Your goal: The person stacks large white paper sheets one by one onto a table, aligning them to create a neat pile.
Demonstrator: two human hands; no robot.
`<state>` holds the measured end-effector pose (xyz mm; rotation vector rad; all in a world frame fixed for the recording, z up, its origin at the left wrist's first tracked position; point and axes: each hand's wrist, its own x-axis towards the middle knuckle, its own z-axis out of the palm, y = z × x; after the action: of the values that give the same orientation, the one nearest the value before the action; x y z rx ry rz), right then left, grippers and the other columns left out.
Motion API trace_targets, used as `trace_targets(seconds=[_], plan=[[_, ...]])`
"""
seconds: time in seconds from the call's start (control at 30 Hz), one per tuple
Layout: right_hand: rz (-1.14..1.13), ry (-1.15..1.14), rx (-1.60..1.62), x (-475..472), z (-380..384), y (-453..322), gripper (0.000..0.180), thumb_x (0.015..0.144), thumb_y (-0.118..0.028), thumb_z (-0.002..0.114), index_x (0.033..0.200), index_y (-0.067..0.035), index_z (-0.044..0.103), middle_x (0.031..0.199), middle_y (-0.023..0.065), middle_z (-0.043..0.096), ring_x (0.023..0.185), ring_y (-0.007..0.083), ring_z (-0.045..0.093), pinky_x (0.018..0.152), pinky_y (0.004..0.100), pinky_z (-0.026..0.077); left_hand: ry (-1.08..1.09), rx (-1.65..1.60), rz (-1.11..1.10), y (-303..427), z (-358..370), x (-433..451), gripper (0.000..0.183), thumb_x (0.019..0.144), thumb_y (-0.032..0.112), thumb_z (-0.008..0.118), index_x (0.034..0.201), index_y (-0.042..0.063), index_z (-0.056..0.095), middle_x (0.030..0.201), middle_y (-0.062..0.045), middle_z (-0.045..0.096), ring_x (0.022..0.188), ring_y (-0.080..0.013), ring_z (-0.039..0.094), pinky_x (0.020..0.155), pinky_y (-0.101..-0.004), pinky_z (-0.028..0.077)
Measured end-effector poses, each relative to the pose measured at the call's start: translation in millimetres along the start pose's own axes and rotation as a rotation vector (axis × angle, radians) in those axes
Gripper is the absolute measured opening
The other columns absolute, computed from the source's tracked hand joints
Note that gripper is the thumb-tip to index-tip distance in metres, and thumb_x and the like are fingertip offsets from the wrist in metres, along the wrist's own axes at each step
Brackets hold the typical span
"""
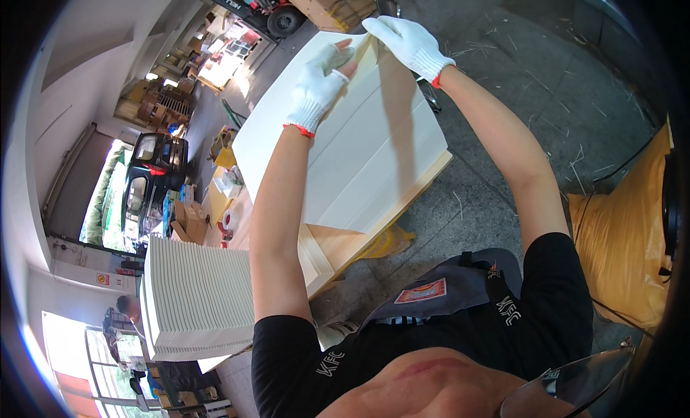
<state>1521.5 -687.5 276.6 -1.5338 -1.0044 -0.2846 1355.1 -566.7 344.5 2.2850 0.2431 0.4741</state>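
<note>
A large white sheet of card or board (372,148) with straight parallel crease lines lies at an angle on a pale wooden table (334,240). At its far edge, my right hand (409,46), in a white knit glove with a red cuff, pinches the corner of a raised part. My left hand (321,86) wears a matching glove with some fingertips bare. Its fingers are apart, beside the raised fold, and the hand rests on or just over the sheet. Left of my forearm stands a tall stack of white folded sheets (199,299).
Tape rolls (229,218) and an open cardboard box (188,221) sit beyond the stack. A forklift (264,13) and a dark car (156,170) stand farther off. Yellow plastic sheeting (620,218) covers something at right. A person (128,307) is at far left.
</note>
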Motion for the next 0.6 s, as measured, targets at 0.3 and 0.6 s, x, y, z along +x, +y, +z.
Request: trace_targets(seconds=[0.3,0.6], plan=[[-0.025,0.011,-0.042,4,6,9,0.057,0.096,-0.061,0.043,0.086,-0.008,0.062,0.081,0.0174,0.063,0.081,0.0394,0.06,0.072,0.047,0.045,-0.013,0.189,0.056,-9,-3,5,0.035,0.092,0.015,0.066,0.127,0.011,0.065,0.097,-0.011,0.066,0.076,-0.0138,0.058,0.069,-0.0285,0.048],[-0.006,-0.019,-0.04,4,6,9,0.058,0.096,-0.062,0.042,0.088,-0.008,0.063,0.082,0.018,0.064,0.082,0.0401,0.061,0.074,0.0474,0.045,0.005,0.122,0.026,-5,-1,1,0.038,0.089,0.018,0.072,0.124,0.009,0.065,0.083,-0.003,0.057,0.07,-0.0102,0.054,0.063,-0.0275,0.044]])
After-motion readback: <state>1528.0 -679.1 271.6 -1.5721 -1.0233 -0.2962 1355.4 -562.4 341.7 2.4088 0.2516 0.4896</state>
